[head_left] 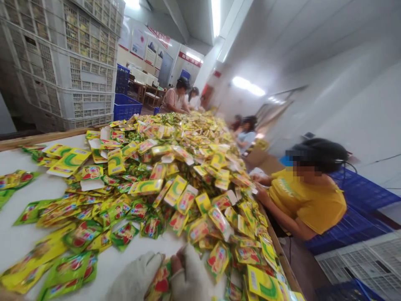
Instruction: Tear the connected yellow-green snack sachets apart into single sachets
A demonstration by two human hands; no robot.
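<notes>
Standing crates (94, 79): pale and piled high, these are placed to the left of the heap (175, 167)
Loose sachets (70, 267): scattered on the white table (105, 267), left of the heap and at its near edge; judged to be left to deal with
Open-ended box (92, 172): seen on the heap's left side; others like it are mixed through the heap, so the work is judged well short of finished
Left hand (138, 276): gloved, held at the heap's near edge, fingers curled against a packet (162, 282)
Packet: grasped between both hands, just in front of the heap; box or sachet cannot be told
Right hand (194, 278): gloved, with the packet pinched from its right side; firmness cannot be told
Shut-looking boxes (261, 282): seen at the heap's near right corner, perhaps already done
Co-worker (308, 198): dressed in yellow, stationed right of the heap, hands (261, 186) held at its edge
</notes>
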